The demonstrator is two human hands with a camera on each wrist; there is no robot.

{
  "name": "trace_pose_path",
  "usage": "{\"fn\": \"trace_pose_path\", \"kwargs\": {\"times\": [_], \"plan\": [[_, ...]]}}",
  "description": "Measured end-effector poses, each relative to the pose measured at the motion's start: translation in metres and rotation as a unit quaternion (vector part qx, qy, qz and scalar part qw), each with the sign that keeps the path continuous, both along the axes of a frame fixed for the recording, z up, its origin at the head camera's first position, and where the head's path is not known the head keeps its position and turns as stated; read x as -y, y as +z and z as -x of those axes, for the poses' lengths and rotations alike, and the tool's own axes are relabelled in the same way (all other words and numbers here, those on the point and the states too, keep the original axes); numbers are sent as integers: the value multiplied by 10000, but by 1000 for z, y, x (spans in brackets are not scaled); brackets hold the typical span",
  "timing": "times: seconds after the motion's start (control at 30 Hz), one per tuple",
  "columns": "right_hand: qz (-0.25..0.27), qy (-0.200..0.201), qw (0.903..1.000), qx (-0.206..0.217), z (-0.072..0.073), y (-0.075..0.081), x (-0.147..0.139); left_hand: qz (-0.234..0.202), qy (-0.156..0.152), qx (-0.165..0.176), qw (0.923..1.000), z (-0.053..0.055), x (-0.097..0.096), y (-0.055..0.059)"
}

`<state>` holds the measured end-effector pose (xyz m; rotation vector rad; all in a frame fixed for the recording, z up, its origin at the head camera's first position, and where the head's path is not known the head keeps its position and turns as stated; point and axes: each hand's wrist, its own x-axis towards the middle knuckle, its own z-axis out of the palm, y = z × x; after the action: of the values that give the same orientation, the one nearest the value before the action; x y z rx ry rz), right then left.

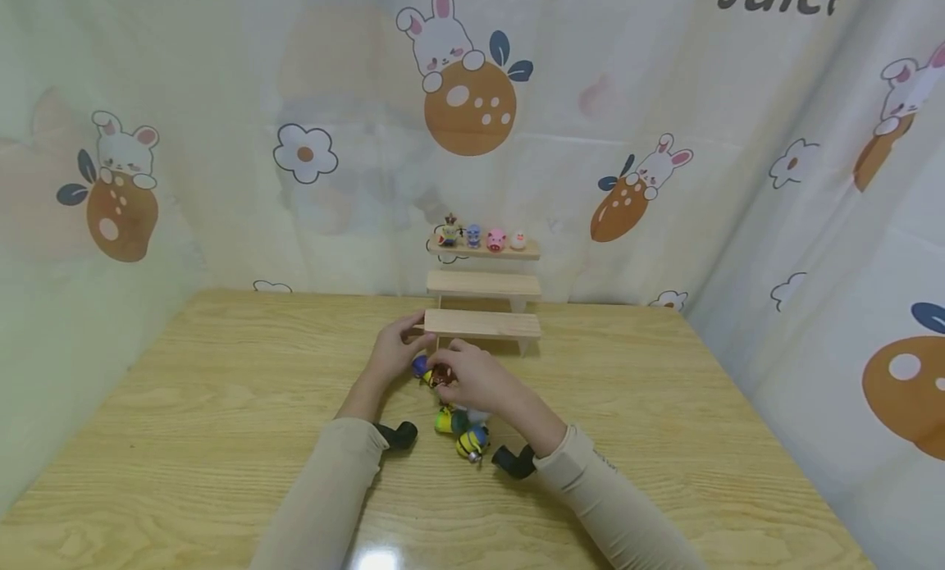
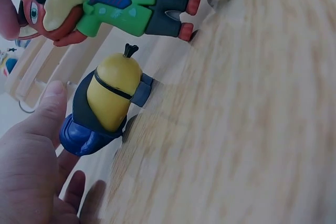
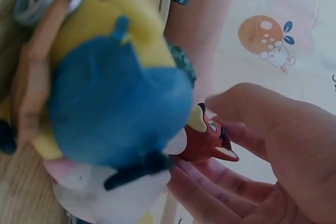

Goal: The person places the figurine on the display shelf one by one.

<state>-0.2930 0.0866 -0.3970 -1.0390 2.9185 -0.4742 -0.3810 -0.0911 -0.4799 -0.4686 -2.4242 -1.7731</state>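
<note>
My right hand [image 1: 478,379] pinches a fox figure [image 2: 118,1] by its head, with thumb and fingers around it in the right wrist view. The fox wears a green shirt and blue tie, its feet close to the tabletop. My left hand [image 1: 393,353] is by the left end of the lowest shelf step [image 1: 483,324], thumb extended. Beside that hand is a yellow minion figure [image 2: 110,93] with a dark blue lower part; whether the fingers touch it I cannot tell. Another minion [image 1: 473,444], in blue overalls, is close to the right wrist camera.
A wooden stepped shelf [image 1: 483,285] stands against the printed curtain [image 1: 354,225]. Its top step holds several small figures, including a pink pig [image 1: 495,239]. A yellow-green figure [image 1: 445,420] and a whitish one [image 1: 478,412] are between my forearms on the wooden table [image 1: 221,439].
</note>
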Motion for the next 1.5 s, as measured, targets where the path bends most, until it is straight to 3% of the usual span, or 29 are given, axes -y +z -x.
{"fn": "trace_pose_path", "kwargs": {"times": [0.37,0.7,0.73,0.83,1.17,1.3,1.5], "plan": [[264,24,9995,141,0,-3,3,105,-17,14,9999,-1,1,-2],[46,101,9999,-11,3,1,-3,142,58,-75,9999,1,-1,0],[29,101,9999,-12,4,2,-4,136,31,-48,9999,-3,-1,5],[20,79,10000,0,4,3,-6,102,11,4,9999,-4,0,6],[168,75,9998,-1,8,2,-8,119,21,-27,9999,1,-1,-2],[449,27,9990,-1,14,7,-9,43,4,-44,10000,0,-1,-1],[1160,-426,9923,93,29,20,-13,112,-23,34,9999,0,0,0]]}}
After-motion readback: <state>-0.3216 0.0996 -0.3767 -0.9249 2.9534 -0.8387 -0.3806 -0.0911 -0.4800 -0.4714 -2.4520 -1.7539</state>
